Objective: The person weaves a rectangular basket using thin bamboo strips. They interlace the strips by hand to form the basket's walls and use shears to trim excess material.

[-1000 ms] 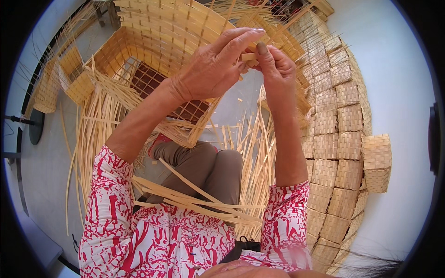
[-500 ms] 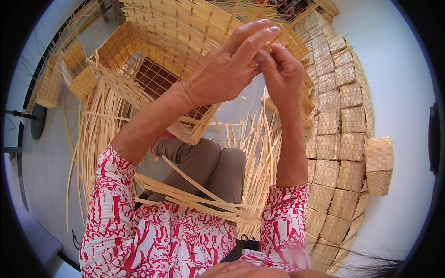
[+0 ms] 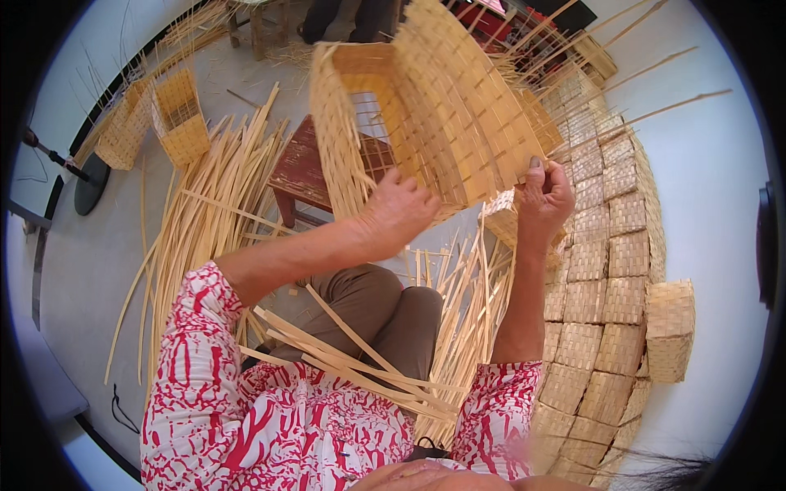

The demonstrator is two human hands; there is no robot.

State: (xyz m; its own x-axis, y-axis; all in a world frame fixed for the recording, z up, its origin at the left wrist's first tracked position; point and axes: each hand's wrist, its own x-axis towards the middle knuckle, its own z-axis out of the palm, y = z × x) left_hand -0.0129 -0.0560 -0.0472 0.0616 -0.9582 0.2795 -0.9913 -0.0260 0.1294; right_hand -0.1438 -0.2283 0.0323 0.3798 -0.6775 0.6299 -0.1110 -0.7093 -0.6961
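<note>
A large half-woven bamboo basket [image 3: 471,114] is held up in front of me, tilted, its wide wall facing right and long loose stakes sticking out beyond it. My left hand [image 3: 399,213] has its fingers curled round the basket's near lower edge. At the near right corner of the wide wall, my right hand [image 3: 544,192] pinches the rim between thumb and fingers. The open-lattice bottom shows through the basket's opening. Loose bamboo strips [image 3: 352,368] lie across my lap.
A worn red wooden stool [image 3: 299,168] stands under the basket. Bundles of bamboo strips [image 3: 209,204] cover the floor at left, with small unfinished baskets [image 3: 178,123] beyond. Stacked woven boxes [image 3: 606,254] line the right wall. Another person's legs [image 3: 344,20] show at the far end.
The basket has turned and shifted right and up, showing the stool. My hands have come apart: the left moved down to the near edge, the right moved right and down to the corner.
</note>
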